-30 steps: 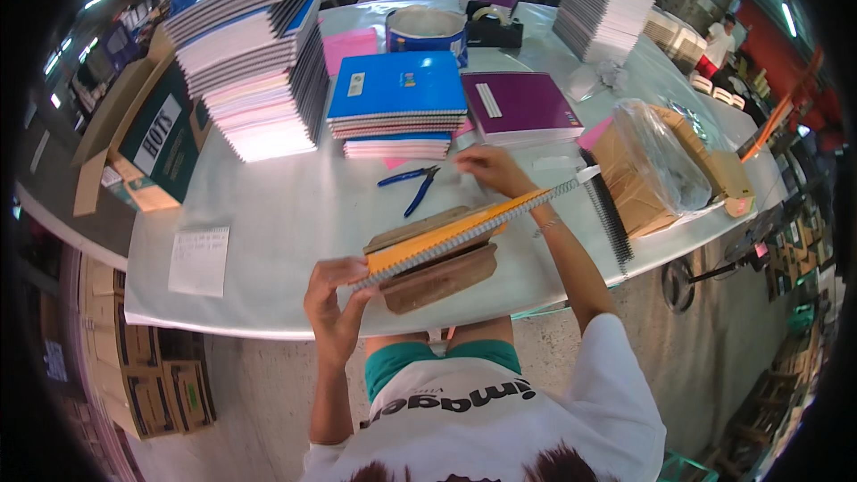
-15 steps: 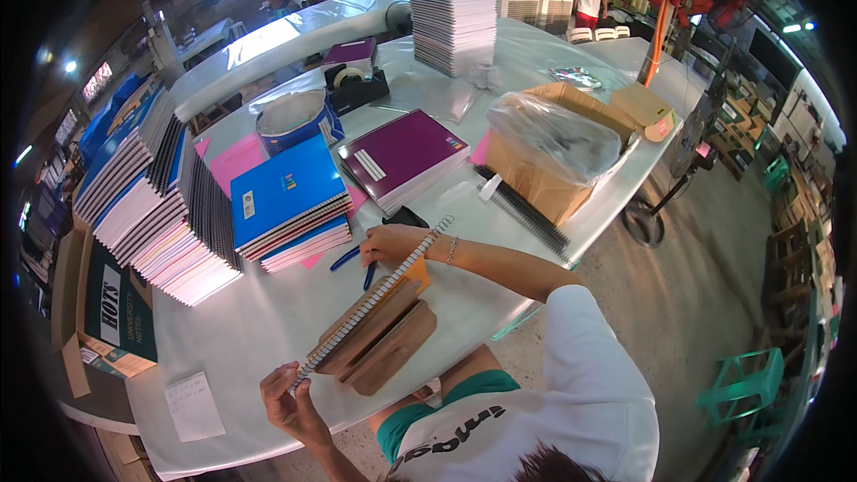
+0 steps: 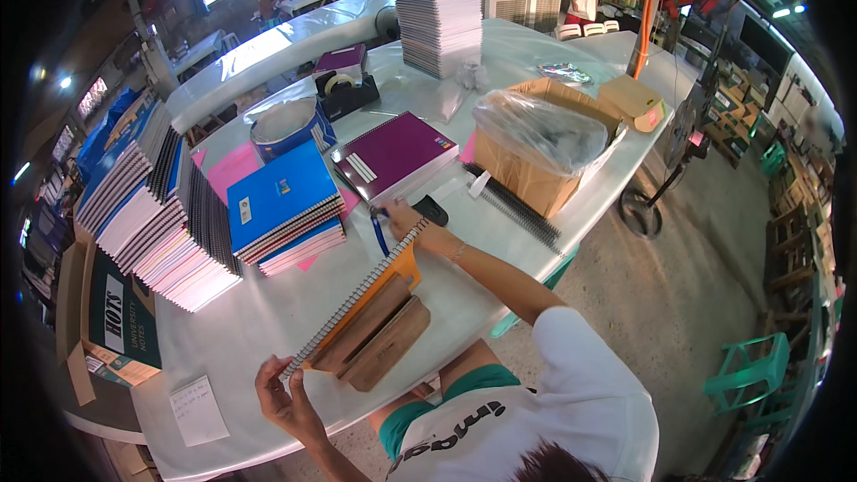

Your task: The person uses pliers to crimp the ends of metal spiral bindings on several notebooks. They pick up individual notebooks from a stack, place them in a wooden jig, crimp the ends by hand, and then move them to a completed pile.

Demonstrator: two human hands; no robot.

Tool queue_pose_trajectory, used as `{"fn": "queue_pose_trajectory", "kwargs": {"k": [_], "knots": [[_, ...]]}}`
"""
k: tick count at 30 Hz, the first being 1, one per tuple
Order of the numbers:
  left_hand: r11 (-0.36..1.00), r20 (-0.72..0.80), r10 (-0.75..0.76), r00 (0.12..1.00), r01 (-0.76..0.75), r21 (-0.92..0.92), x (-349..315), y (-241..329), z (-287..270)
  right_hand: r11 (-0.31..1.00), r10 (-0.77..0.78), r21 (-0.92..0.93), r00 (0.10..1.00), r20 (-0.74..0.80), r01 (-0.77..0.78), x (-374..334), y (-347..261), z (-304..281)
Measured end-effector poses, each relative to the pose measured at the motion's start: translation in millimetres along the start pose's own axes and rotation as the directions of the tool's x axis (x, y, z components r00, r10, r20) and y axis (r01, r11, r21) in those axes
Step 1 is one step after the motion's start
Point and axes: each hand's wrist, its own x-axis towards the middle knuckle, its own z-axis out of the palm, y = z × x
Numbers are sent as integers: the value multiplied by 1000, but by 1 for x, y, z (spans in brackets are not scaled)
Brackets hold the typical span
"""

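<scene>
A notebook with an orange cover stands spine-up in a slotted wooden block, a pale spiral coil running along its top edge. My left hand pinches the near end of that coil between thumb and fingers. At the far end, my right hand is closed around a blue-handled hand tool that looks like pliers; its jaws are hidden. Just past the right hand lies a small black object whose kind I cannot make out.
Blue notebooks and a purple stack lie beyond my hands. More spiral notebooks are piled left, near a carton. Black coils lie beside a plastic-lined box. A paper note lies near left.
My right hand and the blue-handled tool have shifted slightly away from me along the coil's far end. More orange cover shows. My left hand keeps its pinch.
</scene>
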Motion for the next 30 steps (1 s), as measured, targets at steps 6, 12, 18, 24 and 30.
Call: {"fn": "queue_pose_trajectory", "kwargs": {"k": [6,12,18,24,30], "knots": [[995,24,-98,995,99,-34,0,0,-8,825,215,559,866,-451,87,-68,-3,-65],[994,15,-104,994,103,45,5,-1,-4,11,532,999,846,27,-39,-159,-51,-124],[995,-16,-88,996,89,53,4,-14,-17,116,327,971,931,162,-210,-172,-154,-115],[996,150,-80,985,72,61,14,9,-5,790,37,611,999,39,-54,-185,-237,-75],[992,96,-118,988,122,-33,9,11,-10,896,-298,363,953,64,255,-168,-278,-47]]}}
